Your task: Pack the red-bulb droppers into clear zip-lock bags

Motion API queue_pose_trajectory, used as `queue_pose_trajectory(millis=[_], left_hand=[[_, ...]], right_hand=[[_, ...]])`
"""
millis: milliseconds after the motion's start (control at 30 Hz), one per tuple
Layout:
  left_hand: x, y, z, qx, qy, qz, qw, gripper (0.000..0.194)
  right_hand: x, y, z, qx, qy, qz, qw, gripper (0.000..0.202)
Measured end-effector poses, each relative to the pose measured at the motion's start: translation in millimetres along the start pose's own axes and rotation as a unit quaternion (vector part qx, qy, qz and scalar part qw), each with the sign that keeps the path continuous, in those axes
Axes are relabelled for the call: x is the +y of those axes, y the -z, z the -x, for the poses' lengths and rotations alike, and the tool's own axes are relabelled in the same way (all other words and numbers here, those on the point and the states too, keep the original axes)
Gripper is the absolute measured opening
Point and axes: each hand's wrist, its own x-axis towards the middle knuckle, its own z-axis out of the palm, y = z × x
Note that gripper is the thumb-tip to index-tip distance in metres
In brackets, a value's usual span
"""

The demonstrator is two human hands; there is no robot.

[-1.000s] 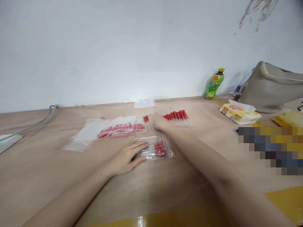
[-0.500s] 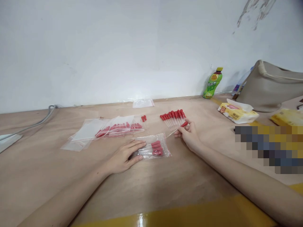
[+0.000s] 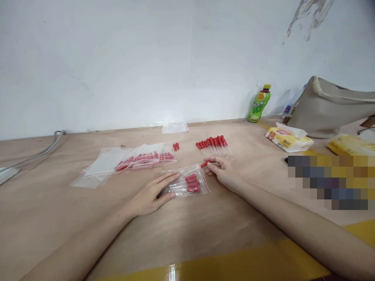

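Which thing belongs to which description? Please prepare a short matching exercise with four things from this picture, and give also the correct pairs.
Column one:
1. Left hand
2. Right hand
3. Bottle
4. Tissue pack

Column two:
A. mainly yellow and white
B. resting on a clear bag
C. mostly green
D. holding a red-topped dropper

Pairs: 1-B, 2-D, 3-C, 4-A.

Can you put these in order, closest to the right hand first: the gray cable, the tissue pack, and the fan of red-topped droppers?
From the right hand, in the head view:
1. Fan of red-topped droppers, just beyond it.
2. Tissue pack, off to the right.
3. Gray cable, away at the far left.
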Motion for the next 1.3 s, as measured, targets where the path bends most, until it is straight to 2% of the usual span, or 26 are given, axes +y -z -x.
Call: queue_pose_trajectory(millis=[100,233,367,433,533,600,700,767,867,1000,1067,1200,1300], left_hand=[[2,0.9,0,0.003,0.003,-0.002,1.0,0.049],[2,0.3,-1,0.003,0.003,-0.007,1.0,0.049],[2,-0.6,-1,0.006,0.0,-0.007,1.0,0.049],[2,-0.8,-1,0.004,0.001,-0.009,1.0,0.049],[2,-0.9,0,0.001,0.002,-0.011,1.0,0.05],[2,-0.7,0,0.001,0.0,-0.009,1.0,0.05],[2,-0.3,0,0.001,0.0,-0.007,1.0,0.05],[2,-0.1,0,0.0,0.001,-0.009,1.0,0.05],[1,0.0,0,-0.005,0.002,-0.013,1.0,0.05],[0,-0.5,1,-0.012,0.011,-0.021,1.0,0.051],[-1,-0.5,1,-0.014,0.014,-0.023,1.0,0.05],[-1,0.0,1,-0.013,0.006,-0.021,1.0,0.047],[-2,0.4,0,-0.014,-0.009,-0.019,1.0,0.047]], right_hand=[[1,5,0,-0.075,0.019,0.049,0.996,0.03],[-3,14,-3,-0.201,-0.026,0.06,0.977,0.033],[-14,14,-9,-0.259,-0.057,0.083,0.961,0.034],[-17,8,-12,-0.237,-0.07,0.097,0.964,0.033],[-15,-5,-14,-0.14,-0.081,0.101,0.982,0.03],[-10,-12,-14,-0.084,-0.073,0.099,0.989,0.025],[1,-17,-15,-0.037,-0.033,0.105,0.993,0.018],[7,-17,-16,-0.038,0.014,0.113,0.993,0.014],[10,-16,-15,-0.086,0.081,0.142,0.983,0.01],[5,-13,-13,-0.134,0.137,0.217,0.957,0.022],[5,-12,-13,-0.121,0.135,0.243,0.953,0.026],[10,-13,-16,-0.043,0.082,0.245,0.965,0.018],[13,-14,-17,-0.045,0.072,0.225,0.971,0.014]])
